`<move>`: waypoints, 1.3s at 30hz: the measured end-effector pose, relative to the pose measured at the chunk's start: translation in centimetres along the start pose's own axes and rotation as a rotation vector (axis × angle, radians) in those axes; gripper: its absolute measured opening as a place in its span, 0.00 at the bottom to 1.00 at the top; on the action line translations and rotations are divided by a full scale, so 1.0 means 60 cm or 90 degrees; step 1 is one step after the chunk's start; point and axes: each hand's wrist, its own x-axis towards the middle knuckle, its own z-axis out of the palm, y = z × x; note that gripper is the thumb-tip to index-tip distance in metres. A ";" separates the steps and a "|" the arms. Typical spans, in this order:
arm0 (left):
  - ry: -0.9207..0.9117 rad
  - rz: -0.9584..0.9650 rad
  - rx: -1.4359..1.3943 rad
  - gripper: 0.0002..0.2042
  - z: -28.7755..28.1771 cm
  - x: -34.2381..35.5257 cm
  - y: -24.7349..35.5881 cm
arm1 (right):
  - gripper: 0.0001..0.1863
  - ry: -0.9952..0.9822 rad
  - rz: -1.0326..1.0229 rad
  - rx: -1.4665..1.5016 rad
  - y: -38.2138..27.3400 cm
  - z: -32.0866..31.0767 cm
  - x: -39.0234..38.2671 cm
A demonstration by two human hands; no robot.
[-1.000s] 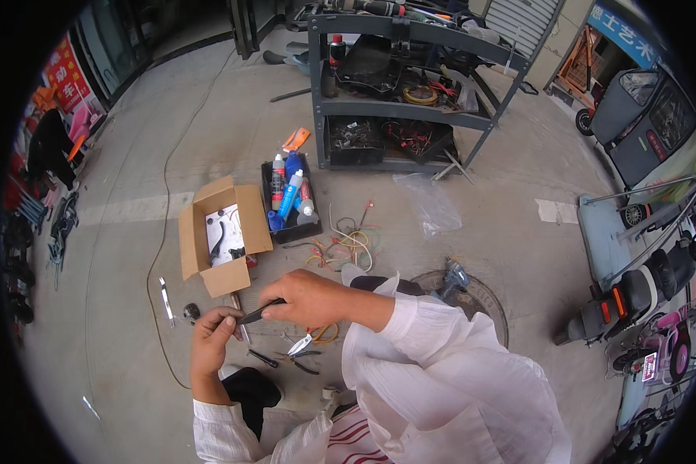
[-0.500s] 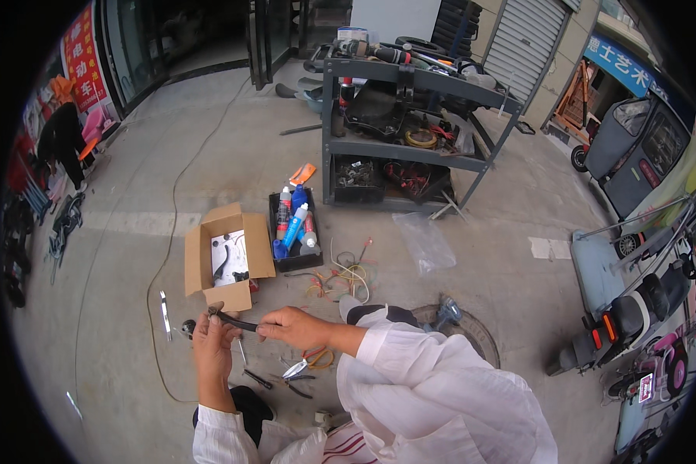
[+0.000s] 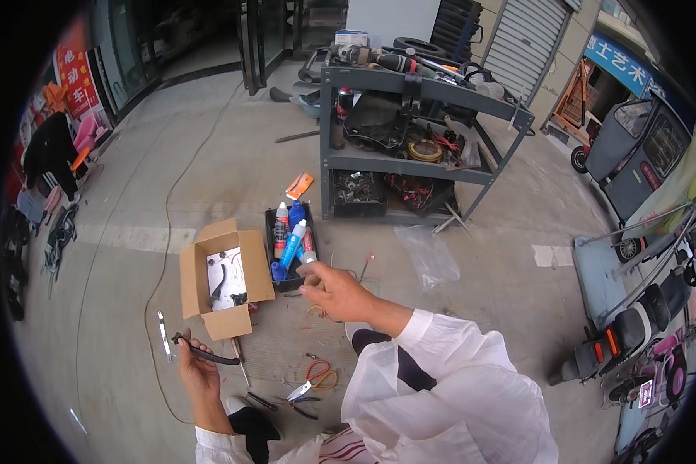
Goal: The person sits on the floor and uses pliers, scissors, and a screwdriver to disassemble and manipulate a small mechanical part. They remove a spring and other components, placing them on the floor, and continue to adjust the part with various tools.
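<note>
From my head camera, the open box (image 3: 226, 288) sits on the concrete ahead of me, flaps spread, with a dark curved part and a white sheet inside. Just right of it, touching its flap, a black tray (image 3: 290, 251) holds spray cans and bottles, one blue bottle leaning across the rest. Beyond stands a grey cart (image 3: 410, 147), its shelves packed with tools, cables and parts.

My left hand (image 3: 199, 373) is low, below the box, fingers curled round one end of a thin black lever (image 3: 206, 353); the rest of it sticks out to the right, past my fingers, nearly level.

My right hand (image 3: 334, 291) is raised in front of me, near the tray, palm turned leftward, fingers loosely bent and holding nothing. Pliers (image 3: 314, 380) lie on the ground between my arms.
</note>
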 end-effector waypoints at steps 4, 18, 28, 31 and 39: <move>0.039 -0.035 0.035 0.13 -0.021 0.047 -0.002 | 0.17 0.491 -0.220 -0.319 0.016 -0.313 0.163; 0.319 -0.116 0.179 0.11 -0.187 0.197 -0.047 | 0.18 0.712 0.050 -0.815 -0.054 -0.923 0.423; 0.498 -0.043 0.142 0.07 -0.132 0.268 -0.123 | 0.24 0.259 0.275 -0.979 -0.024 -1.112 0.615; 0.481 -0.028 0.144 0.08 -0.099 0.287 -0.133 | 0.28 0.206 0.299 -1.012 0.003 -1.123 0.656; 0.442 -0.014 0.052 0.09 -0.020 0.346 -0.180 | 0.22 0.207 0.279 -0.975 0.066 -1.158 0.708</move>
